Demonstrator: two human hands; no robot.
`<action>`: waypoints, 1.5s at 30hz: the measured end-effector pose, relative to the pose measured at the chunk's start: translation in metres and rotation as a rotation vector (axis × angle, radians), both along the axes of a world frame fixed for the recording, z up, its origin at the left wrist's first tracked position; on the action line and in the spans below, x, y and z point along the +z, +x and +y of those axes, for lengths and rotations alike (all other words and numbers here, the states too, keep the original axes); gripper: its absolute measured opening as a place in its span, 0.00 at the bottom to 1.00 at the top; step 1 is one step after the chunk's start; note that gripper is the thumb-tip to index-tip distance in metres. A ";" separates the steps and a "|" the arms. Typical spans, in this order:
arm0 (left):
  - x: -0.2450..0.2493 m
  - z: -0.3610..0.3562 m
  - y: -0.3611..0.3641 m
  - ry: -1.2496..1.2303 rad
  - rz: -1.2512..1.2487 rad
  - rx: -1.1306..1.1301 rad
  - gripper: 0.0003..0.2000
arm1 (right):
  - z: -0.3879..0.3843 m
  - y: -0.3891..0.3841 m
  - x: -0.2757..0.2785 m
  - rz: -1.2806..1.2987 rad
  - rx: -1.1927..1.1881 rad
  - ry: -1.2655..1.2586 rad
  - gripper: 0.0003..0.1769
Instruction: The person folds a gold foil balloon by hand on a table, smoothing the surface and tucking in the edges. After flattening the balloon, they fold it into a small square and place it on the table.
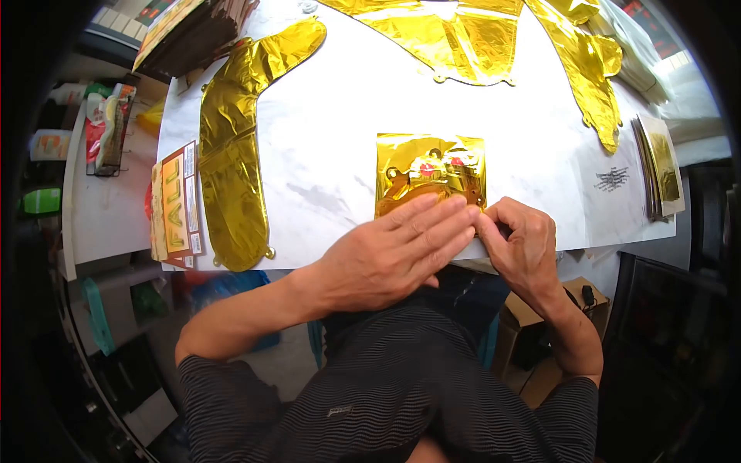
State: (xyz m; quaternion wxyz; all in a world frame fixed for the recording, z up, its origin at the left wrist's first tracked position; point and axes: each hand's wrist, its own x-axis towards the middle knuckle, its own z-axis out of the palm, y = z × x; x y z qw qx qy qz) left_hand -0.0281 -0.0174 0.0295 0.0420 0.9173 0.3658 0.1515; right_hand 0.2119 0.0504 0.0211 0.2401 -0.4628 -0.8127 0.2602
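A folded square of gold foil (390, 154) lies near the front edge of the table, with shiny folds and small reddish reflections on it. My left hand (397, 247) rests flat across its lower part, fingers stretched out side by side and pointing right. At the lower right corner of the foil, my right hand (525, 239) has its fingers curled, the thumb touching the fingertips of my left hand. Whatever those curled fingers may hold is hidden.
Flat gold foil shapes lie at the left (231, 154), along the far edge (455, 38) and at the right (579, 69). A "FALL" package (176, 204) is at the left edge, stacked packages (193, 35) stand behind, and upright packets (660, 166) are at the right.
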 end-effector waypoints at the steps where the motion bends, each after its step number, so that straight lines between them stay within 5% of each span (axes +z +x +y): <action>1: -0.003 -0.002 0.002 -0.009 0.096 -0.045 0.42 | 0.001 0.000 0.001 0.005 -0.002 -0.008 0.14; 17: -0.022 0.001 0.002 -0.176 0.208 -0.011 0.57 | -0.003 -0.005 0.004 -0.007 -0.022 0.003 0.14; 45: -0.018 0.005 0.003 -0.249 0.093 -0.004 0.57 | -0.021 0.004 0.000 0.049 -0.197 -0.067 0.10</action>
